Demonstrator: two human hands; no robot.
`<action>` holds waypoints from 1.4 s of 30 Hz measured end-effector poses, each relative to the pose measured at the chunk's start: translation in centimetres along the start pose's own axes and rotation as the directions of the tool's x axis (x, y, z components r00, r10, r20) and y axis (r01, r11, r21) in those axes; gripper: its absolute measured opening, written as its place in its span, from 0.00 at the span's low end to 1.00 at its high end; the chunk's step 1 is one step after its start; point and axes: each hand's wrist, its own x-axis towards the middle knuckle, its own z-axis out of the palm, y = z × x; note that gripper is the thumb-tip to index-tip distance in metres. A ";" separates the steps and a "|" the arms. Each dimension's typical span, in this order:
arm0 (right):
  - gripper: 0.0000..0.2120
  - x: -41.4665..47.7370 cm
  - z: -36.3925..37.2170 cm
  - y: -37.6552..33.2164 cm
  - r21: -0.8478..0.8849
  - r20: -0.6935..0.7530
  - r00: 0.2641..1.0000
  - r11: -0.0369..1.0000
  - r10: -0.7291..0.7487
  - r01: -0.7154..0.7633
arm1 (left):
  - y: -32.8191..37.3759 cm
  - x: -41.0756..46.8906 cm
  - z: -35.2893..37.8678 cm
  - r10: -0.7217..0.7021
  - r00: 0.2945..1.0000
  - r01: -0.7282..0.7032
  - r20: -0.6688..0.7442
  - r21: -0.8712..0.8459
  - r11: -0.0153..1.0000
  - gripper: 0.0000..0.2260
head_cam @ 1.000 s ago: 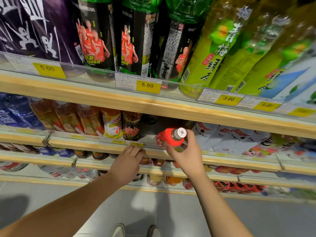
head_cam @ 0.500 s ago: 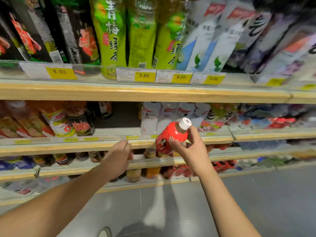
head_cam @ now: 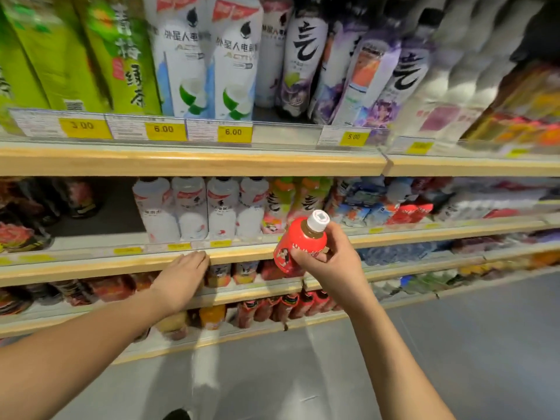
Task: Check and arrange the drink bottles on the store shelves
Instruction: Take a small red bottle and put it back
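1. While the right hand (head_cam: 328,265) grips the red bottle (head_cam: 298,244), fingers and thumb wrapped round its body just under the white cap (head_cam: 317,221), the bottle sits on no shelf: it's in the air just in front of the mid shelf (head_cam: 91,266) front edge
2. Bottle tilted, cap up and to the right; dark liquid shows at the neck; label with a small figure faces the camera
3. Left hand (head_cam: 181,274): fingers straight and together, palm down, tips touching the mid shelf front edge, left of the bottle; holds nothing
4. On the mid shelf, just behind the left hand: four white bottles (head_cam: 194,207) upright in a row at the front
5. Right of those, behind the held bottle: green-orange bottles (head_cam: 303,195)
6. Far left end of the mid shelf: dark bottles (head_cam: 21,234), blurred
7. Right end of the mid shelf: smeared by blur, can't tell the products
8. Above the mid shelf: top shelf (head_cam: 194,162) with tall bottles (head_cam: 233,56) in green, white and purple; yellow price tags (head_cam: 233,132) on its rail read 3.00, 6.00, 6.00, 5.00
9. Below the mid shelf: lower shelves (head_cam: 257,291) with small bottles (head_cam: 285,310), red and orange, labels unreadable
10. Below all that: grey floor (head_cam: 454,344), shoe (head_cam: 177,415) tip at the frame's bottom edge
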 end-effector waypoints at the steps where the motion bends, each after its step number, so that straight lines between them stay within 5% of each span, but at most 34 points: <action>1: 0.32 0.3 -0.8 0.1 -0.012 -0.008 1.000 1.000 0.007 -0.007 | 0.5 0.7 -0.3 0.038 0.999 -0.038 0.020 -0.010 0.999 0.34; 11: 0.29 4.7 -8.3 2.7 -0.032 -0.087 0.996 0.999 -0.003 0.001 | 7.5 8.8 -1.2 0.371 0.927 -0.375 -0.060 -0.072 0.924 0.30; 15: 0.24 7.0 -11.0 4.0 -0.065 -0.116 0.993 0.998 -0.014 0.006 | 10.7 11.6 -1.6 0.519 0.849 -0.528 0.098 0.186 0.828 0.25; 18: 0.26 8.6 -12.9 5.0 -0.084 -0.113 0.993 0.996 -0.014 0.005 | 11.9 13.6 -1.8 0.554 0.832 -0.549 0.018 0.176 0.817 0.25; 23: 0.29 10.2 -15.9 6.6 -0.096 -0.105 0.994 0.995 -0.014 0.004 | 14.5 15.2 -3.0 0.467 0.884 -0.467 -0.022 -0.073 0.881 0.33; 31: 0.29 11.3 -23.3 9.7 -0.056 -0.011 0.998 0.997 -0.057 0.057 | 21.5 17.1 -4.0 0.295 0.954 -0.294 -0.040 0.032 0.955 0.38; 37: 0.29 11.9 -31.0 11.3 -0.020 0.034 0.995 0.996 -0.090 0.090 | 28.2 18.8 -5.4 0.072 0.997 -0.072 0.003 0.023 0.997 0.31; 42: 0.29 12.0 -36.4 12.6 -0.041 0.045 0.996 0.996 -0.080 0.082 | 32.9 19.5 -5.7 -0.259 0.966 0.259 0.021 -0.174 0.950 0.32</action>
